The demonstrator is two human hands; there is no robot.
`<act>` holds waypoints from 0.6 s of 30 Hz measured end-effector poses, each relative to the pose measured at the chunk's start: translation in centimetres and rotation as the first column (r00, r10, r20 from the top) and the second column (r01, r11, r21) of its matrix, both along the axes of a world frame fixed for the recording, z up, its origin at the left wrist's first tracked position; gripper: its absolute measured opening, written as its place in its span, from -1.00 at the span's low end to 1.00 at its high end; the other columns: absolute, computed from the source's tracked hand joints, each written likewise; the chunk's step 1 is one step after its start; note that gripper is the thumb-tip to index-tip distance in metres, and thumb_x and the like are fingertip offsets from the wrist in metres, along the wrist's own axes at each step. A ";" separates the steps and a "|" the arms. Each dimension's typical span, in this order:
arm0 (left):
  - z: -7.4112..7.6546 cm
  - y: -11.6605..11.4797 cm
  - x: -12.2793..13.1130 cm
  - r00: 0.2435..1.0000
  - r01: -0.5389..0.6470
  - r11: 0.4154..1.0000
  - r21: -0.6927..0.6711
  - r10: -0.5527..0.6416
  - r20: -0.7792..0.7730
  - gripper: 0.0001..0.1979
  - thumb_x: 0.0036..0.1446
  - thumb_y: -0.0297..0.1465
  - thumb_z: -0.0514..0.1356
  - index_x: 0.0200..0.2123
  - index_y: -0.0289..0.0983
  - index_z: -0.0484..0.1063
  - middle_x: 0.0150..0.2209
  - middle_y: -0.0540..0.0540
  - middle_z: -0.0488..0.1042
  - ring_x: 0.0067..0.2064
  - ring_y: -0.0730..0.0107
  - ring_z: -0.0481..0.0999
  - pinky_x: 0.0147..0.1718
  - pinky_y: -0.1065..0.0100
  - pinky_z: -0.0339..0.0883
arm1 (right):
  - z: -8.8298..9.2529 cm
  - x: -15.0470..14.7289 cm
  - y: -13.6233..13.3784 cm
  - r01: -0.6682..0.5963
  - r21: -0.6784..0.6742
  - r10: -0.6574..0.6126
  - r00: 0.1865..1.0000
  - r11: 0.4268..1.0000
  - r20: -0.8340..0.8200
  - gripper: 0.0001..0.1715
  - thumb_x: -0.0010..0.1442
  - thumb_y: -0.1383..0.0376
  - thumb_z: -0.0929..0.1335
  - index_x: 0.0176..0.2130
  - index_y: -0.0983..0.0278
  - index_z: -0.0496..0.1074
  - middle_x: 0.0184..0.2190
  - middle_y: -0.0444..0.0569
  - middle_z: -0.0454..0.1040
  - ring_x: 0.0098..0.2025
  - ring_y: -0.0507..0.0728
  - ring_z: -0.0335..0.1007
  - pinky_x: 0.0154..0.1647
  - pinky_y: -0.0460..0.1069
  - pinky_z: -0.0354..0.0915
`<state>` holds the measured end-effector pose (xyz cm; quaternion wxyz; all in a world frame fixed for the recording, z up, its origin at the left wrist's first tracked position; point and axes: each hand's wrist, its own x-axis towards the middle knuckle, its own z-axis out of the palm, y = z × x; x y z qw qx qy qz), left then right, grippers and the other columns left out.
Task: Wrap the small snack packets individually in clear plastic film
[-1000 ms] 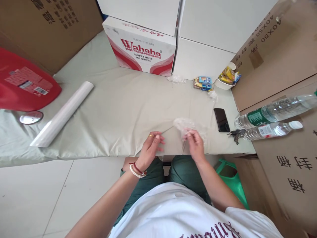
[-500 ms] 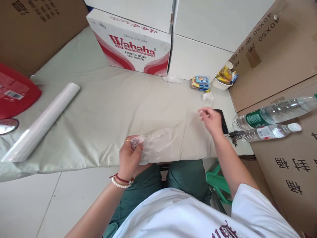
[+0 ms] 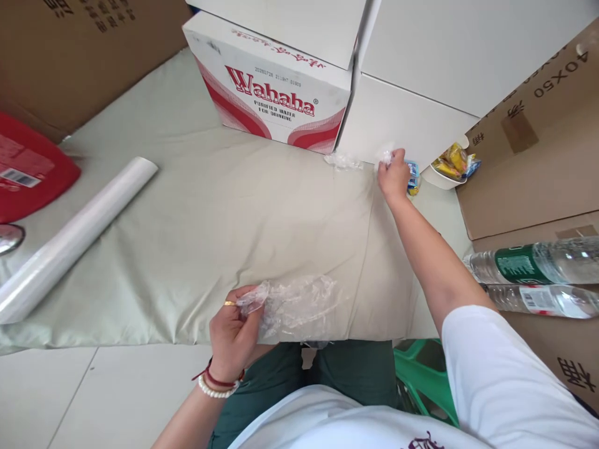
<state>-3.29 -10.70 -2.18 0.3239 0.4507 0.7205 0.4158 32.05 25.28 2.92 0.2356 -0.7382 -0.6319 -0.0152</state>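
Observation:
My left hand (image 3: 236, 324) is closed around one end of a crumpled clear plastic bag (image 3: 299, 305), whose loose part spreads to the right at the table's front edge. At the back of the table my right hand (image 3: 394, 174) pinches a small crumpled piece of clear plastic (image 3: 386, 154), just in front of the white boxes. Small blue and yellow snack packets (image 3: 412, 179) lie right beside that hand, partly hidden by it. Another crumpled clear plastic piece (image 3: 344, 161) rests on the cloth to its left.
A Wahaha water carton (image 3: 276, 93) and white boxes (image 3: 407, 118) line the back. A white bowl of snacks (image 3: 442, 179) stands at the right, with two water bottles (image 3: 528, 262) lying nearer. A plastic film roll (image 3: 84, 237) and a red container (image 3: 32, 168) are at left.
My right hand has moved forward and picked up the small crumpled plastic from near the snack packets. My left hand keeps hold of the plastic bag. The view has shifted.

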 end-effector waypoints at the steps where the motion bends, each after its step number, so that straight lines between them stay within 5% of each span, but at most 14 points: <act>1: -0.2 -0.2 0.0 1.000 -0.012 1.000 0.010 0.012 0.005 -0.68 0.20 -0.17 0.26 -0.09 -0.26 0.55 -0.44 0.01 0.57 -0.48 0.38 0.48 -0.47 0.39 0.33 | 0.1 -0.9 1.1 0.036 -0.033 -0.035 0.999 0.999 0.019 -0.51 0.39 0.26 0.26 0.26 0.31 0.30 -0.09 0.18 0.57 0.01 0.34 0.52 0.10 0.20 0.34; 8: -1.2 -0.6 -0.1 0.999 -0.020 1.000 0.010 0.020 0.036 -0.68 0.20 -0.22 0.29 -0.04 -0.26 0.53 -0.38 -0.01 0.58 -0.45 0.38 0.47 -0.45 0.39 0.32 | -1.0 -3.7 4.4 0.130 -0.266 -0.072 0.974 0.955 0.216 -0.51 0.43 0.30 0.24 0.23 0.45 0.41 0.18 0.45 0.40 0.18 0.42 0.47 0.14 0.27 0.37; 12: -0.8 -0.5 0.0 0.992 -0.005 0.997 0.074 -0.004 0.123 -0.65 0.17 -0.26 0.31 0.00 -0.26 0.49 -0.31 -0.03 0.59 -0.37 0.35 0.53 -0.36 0.36 0.38 | 0.4 -3.1 4.3 0.121 -0.356 -0.062 0.983 0.927 0.172 -0.49 0.31 0.29 0.37 0.17 0.52 0.46 0.14 0.46 0.43 0.21 0.42 0.44 0.21 0.22 0.36; 15: -0.1 -0.2 0.3 0.977 0.003 0.992 0.127 -0.030 0.212 -0.60 0.16 -0.29 0.31 0.05 -0.26 0.44 -0.27 -0.06 0.59 -0.30 0.32 0.55 -0.28 0.33 0.42 | 1.9 -2.8 1.2 0.041 -0.238 -0.009 0.991 0.970 0.135 -0.35 0.31 0.24 0.38 0.28 0.52 0.34 0.27 0.48 0.33 0.28 0.43 0.36 0.30 0.26 0.29; 18: 0.7 0.1 0.4 0.953 0.034 0.989 0.144 -0.075 0.292 -0.53 0.13 -0.33 0.28 0.11 -0.27 0.37 -0.28 -0.06 0.57 -0.27 0.28 0.56 -0.22 0.28 0.44 | 3.1 -3.8 -5.9 -0.288 -0.058 0.286 0.957 0.956 -0.045 -0.42 0.40 0.06 0.31 0.26 0.32 0.39 0.25 0.31 0.39 0.23 0.39 0.40 0.27 0.31 0.33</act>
